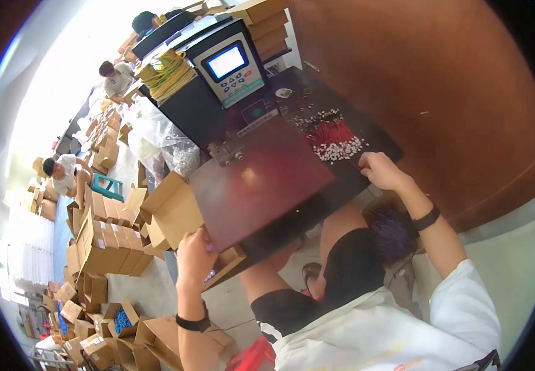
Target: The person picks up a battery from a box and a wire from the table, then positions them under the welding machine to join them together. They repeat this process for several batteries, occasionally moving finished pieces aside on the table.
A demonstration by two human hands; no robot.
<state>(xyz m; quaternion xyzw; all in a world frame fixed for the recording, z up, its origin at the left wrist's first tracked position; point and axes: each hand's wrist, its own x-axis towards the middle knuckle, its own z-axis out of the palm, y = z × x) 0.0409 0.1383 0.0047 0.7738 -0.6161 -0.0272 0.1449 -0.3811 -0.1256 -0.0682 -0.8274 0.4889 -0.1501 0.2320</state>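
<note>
My right hand (381, 171) is at the right edge of the black table, fingers curled together in a pinch; whatever is in them is too small to make out. Just left of it lies a pile of short red wires (332, 132) with white connector ends (335, 150) toward me and dark ends away. My left hand (194, 260) is bent over an open cardboard box (229, 263) beside the machine's left front corner. Its fingers look curled, with a bit of purple by the fingertips, partly hidden. Between the hands is a machine's dark red flat top (267, 185) with a small metal fitting (223, 152).
Behind the flat top stands a control unit (233, 65) with a lit screen and buttons; a yellow-green wire coil (165, 74) sits beside it. Clear plastic bags (162, 139) and many cardboard boxes (110, 247) fill the left side. Other people (63, 173) work farther off. A brown panel (428, 93) bounds the right.
</note>
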